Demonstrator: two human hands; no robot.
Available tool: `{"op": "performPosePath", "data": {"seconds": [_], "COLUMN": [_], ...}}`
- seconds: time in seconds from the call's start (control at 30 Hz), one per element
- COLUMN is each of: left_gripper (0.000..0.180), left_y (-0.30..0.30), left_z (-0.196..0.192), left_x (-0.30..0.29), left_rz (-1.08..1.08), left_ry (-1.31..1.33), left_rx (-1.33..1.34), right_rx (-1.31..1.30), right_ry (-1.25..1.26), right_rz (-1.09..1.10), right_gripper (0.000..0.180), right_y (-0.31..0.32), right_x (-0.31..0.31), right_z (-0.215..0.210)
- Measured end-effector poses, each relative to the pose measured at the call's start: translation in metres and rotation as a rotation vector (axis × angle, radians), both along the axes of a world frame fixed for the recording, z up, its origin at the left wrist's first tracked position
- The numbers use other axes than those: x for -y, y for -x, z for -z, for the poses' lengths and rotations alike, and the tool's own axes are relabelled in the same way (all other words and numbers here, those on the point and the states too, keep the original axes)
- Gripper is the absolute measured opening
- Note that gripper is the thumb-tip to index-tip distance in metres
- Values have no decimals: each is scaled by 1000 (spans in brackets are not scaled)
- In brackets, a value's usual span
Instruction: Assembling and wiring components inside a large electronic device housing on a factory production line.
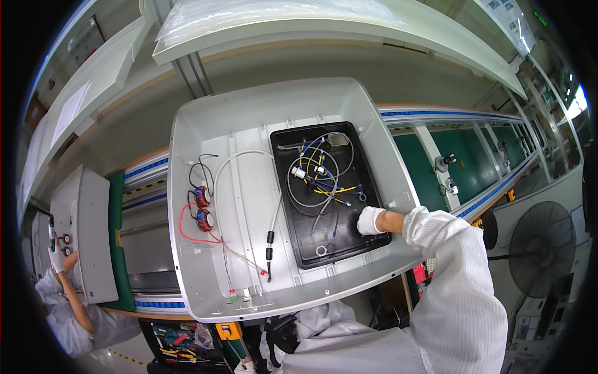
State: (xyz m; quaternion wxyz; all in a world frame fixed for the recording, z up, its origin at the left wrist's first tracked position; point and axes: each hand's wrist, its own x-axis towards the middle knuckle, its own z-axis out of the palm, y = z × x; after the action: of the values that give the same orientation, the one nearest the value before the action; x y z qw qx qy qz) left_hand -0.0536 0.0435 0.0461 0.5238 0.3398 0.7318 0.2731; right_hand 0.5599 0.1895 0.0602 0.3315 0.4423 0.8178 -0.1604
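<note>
Head view, right hand [372, 220] in white glove, fingers curled, pressed on right edge of black rectangular plastic tray [298, 138] of looped white, yellow and blue wires [319, 177], recessed in large grey metal panel [243, 115], left hand out of sight, two red-wound coils [202, 207] near panel's left edge.

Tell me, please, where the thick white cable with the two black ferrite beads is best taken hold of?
Probably on the bare white run of the white cable just above the upper bead, coming from above. There it lies free on the grey panel, clear of the red wire and the black tray.
</note>
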Motion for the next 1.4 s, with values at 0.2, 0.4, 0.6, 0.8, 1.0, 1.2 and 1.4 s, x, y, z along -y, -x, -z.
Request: {"op": "performPosePath", "data": {"seconds": [0.2, 0.4, 0.6, 0.8, 1.0, 1.2, 1.4], "left_gripper": [17, 20, 18, 28, 43, 38, 41], "left_y": [-9, -19, -5, 8, -37, -82, -98], "left_z": [-21, -25, -5, 5, -64, -96, -110], "left_x": [-11, -19, -21, -18, -33, -53, -49], "left_rz": [50, 42, 114, 140, 246, 379, 326], "left_ry": [49, -13, -59, -114, -319, -416, -388], "left_rx": [-36, -49, -98, -200, -299, -387, -335], "right_rx": [-121, -96, -94, -240, -1039, -1280, -1397], "right_ry": [77, 52, -12, -227, -111, 226, 495], "right_rz": [-255, -237, 82, 604, 1169, 1144, 1218], "right_gripper": [18, 18, 15, 17, 16, 16, 13], "right_y": [-3, -15, -12, 26, 99, 214, 284], "right_x": [-6, 0, -5, -8, -16, -6, 10], "right_z": [-7, -4, -13, -62, -91, -163, -166]}}
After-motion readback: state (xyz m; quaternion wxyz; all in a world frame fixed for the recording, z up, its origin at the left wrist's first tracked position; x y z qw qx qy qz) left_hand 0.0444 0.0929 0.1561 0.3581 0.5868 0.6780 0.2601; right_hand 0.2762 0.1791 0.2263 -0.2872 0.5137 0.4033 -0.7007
